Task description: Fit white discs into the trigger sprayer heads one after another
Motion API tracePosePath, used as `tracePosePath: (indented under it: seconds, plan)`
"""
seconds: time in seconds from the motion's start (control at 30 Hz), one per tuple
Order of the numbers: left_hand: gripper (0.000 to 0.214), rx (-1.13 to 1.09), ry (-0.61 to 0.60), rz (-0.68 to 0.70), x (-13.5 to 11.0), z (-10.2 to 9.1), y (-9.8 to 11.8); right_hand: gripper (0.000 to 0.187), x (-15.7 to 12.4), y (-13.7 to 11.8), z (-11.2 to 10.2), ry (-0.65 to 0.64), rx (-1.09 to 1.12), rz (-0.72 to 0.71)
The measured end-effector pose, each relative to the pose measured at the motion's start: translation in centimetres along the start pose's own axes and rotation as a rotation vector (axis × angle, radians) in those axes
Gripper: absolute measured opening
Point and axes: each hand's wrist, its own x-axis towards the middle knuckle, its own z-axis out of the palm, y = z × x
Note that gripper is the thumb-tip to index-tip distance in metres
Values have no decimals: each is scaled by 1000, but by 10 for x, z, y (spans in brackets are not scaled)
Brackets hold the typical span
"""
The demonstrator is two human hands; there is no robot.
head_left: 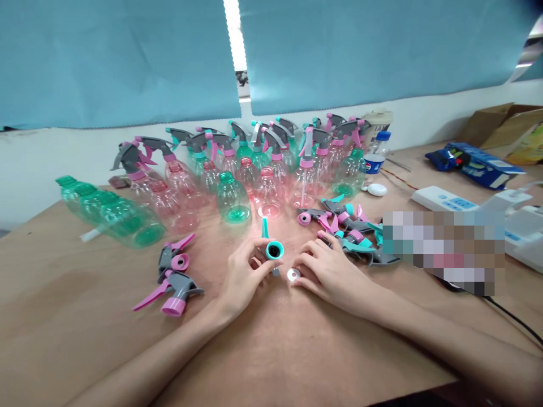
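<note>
My left hand [250, 271] is closed around a spray bottle trigger head [275, 249] with a teal collar, its round opening turned toward me. Just to the right, my right hand [324, 268] pinches a small white washer [293, 275] with a hole in its middle. The two parts are close together but apart. Left of my hands lie pink-and-grey trigger heads [180, 291] on the brown table [271, 350]. Beyond my right hand is a pile of loose pink, teal and grey trigger heads [354, 237].
Several green and pink bottles stand behind, among them an uncapped green bottle [233, 198]. More green bottles [114, 212] lie at the left. On the right are a power strip [443, 199], a blue snack packet [483, 164], a cardboard box [494, 127] and a Pepsi bottle [375, 158].
</note>
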Motion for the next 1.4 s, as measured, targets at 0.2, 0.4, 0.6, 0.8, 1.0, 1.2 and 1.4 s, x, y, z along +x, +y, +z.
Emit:
tracePosePath:
  seconds: [0.2, 0.4, 0.6, 0.8, 1.0, 1.2, 1.4]
  plan:
    - [23, -8, -28, 26, -1, 1, -1, 17, 1, -2, 2, -28, 153, 14]
    - [22, -9, -48, 30, -2, 0, 0, 10, -1, 2, 5, -19, 309, 7]
    - [24, 124, -68, 111, -3, 0, 1, 12, -1, 2, -7, 136, 491, -28]
    - [24, 333, -99, 369, -6, 0, -4, 14, 0, -3, -15, 204, 674, 189]
    - [27, 339, -174, 442, -9, 4, -7, 17, 0, -1, -15, 133, 748, 205]
    - [26, 323, -182, 438, -9, 5, -6, 19, 1, 0, -21, 57, 815, 218]
    - [24, 333, -201, 448, -9, 5, -5, 21, 1, 1, -23, -79, 884, 210]
